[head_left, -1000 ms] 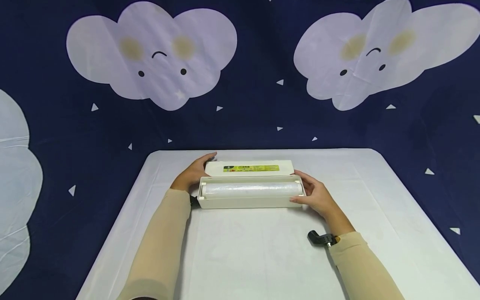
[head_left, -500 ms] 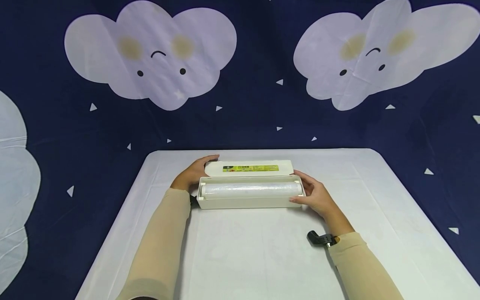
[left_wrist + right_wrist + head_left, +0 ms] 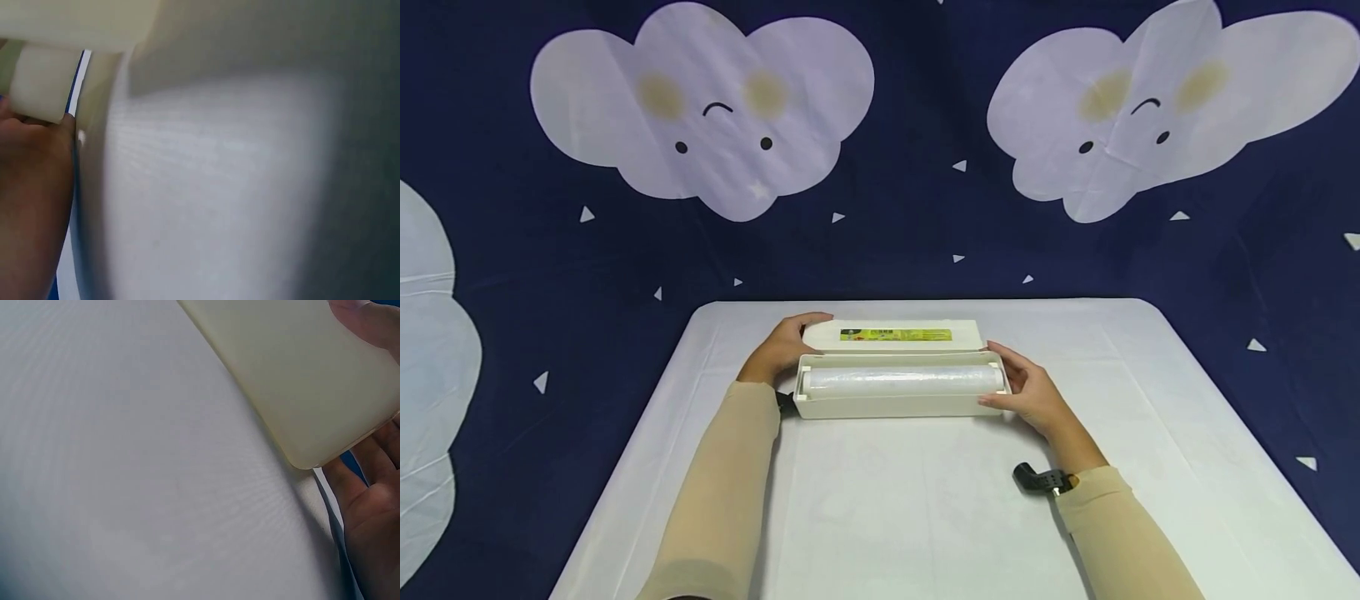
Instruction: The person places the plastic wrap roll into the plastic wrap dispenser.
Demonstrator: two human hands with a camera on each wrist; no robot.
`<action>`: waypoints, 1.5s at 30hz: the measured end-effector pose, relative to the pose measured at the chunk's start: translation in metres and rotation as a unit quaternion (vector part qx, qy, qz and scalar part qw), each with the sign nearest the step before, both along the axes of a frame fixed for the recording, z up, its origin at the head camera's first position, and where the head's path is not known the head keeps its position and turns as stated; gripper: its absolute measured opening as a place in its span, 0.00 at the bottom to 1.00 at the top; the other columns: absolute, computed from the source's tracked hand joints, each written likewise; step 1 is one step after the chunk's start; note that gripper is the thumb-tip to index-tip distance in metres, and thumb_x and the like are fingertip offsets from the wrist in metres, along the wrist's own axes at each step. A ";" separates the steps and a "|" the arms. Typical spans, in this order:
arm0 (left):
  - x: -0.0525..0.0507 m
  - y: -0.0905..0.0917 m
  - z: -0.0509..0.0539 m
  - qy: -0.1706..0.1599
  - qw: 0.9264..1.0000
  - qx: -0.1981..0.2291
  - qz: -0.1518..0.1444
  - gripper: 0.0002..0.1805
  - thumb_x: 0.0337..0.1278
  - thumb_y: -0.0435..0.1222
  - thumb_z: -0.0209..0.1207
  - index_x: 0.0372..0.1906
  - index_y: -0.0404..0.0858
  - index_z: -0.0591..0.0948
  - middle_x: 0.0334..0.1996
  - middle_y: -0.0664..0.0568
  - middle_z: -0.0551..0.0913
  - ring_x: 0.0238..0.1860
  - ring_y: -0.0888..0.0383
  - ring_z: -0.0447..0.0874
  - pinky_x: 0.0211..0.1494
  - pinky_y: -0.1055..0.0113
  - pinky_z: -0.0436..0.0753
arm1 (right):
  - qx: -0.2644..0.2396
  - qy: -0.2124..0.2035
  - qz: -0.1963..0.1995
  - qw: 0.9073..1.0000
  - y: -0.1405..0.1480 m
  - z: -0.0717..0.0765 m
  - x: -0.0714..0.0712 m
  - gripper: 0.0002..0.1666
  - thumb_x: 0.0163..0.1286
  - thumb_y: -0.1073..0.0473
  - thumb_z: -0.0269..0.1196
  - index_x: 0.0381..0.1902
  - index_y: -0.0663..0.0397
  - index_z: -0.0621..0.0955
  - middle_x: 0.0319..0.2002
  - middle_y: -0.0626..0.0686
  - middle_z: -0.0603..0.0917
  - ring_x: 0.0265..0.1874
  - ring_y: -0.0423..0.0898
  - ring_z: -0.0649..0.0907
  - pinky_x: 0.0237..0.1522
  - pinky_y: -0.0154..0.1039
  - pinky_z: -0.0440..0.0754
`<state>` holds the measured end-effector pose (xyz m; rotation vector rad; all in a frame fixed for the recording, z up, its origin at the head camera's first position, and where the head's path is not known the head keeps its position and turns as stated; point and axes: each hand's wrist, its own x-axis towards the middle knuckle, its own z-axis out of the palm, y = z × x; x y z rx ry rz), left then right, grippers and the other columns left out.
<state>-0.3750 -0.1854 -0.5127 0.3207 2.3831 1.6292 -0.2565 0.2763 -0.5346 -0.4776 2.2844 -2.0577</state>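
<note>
A long white box [image 3: 898,407] stands on the table with a roll of clear film [image 3: 904,380] lying inside. Behind it is a white lid [image 3: 895,343] bearing a yellow-green label [image 3: 897,335]. My left hand [image 3: 778,346] grips the lid's left end, thumb in front and fingers behind; the left wrist view shows this hand [image 3: 37,162] at the pale end piece [image 3: 44,84]. With thumb in front and fingers round the end, my right hand [image 3: 1032,392] holds the box's right end. In the right wrist view, that hand [image 3: 381,519] is at the box corner [image 3: 312,425].
A white cloth covers the table [image 3: 910,508], whose back edge meets a dark blue curtain [image 3: 917,233] printed with clouds and small triangles. Black wrist straps with camera mounts [image 3: 1037,478] sit at both wrists, near the beige sleeves [image 3: 718,492].
My left hand and the lid have shifted slightly to the left, while the box and my right hand have stayed in place.
</note>
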 end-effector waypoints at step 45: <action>0.008 -0.004 0.007 0.002 0.993 0.108 0.054 0.50 0.30 0.15 0.78 0.70 0.37 0.80 0.61 0.42 0.83 0.57 0.46 0.82 0.58 0.63 0.84 | 0.002 0.002 -0.001 1.000 0.000 -0.002 0.000 0.62 0.50 0.76 0.82 0.81 0.61 0.64 0.77 0.62 0.66 0.75 0.56 0.67 0.66 0.32 0.73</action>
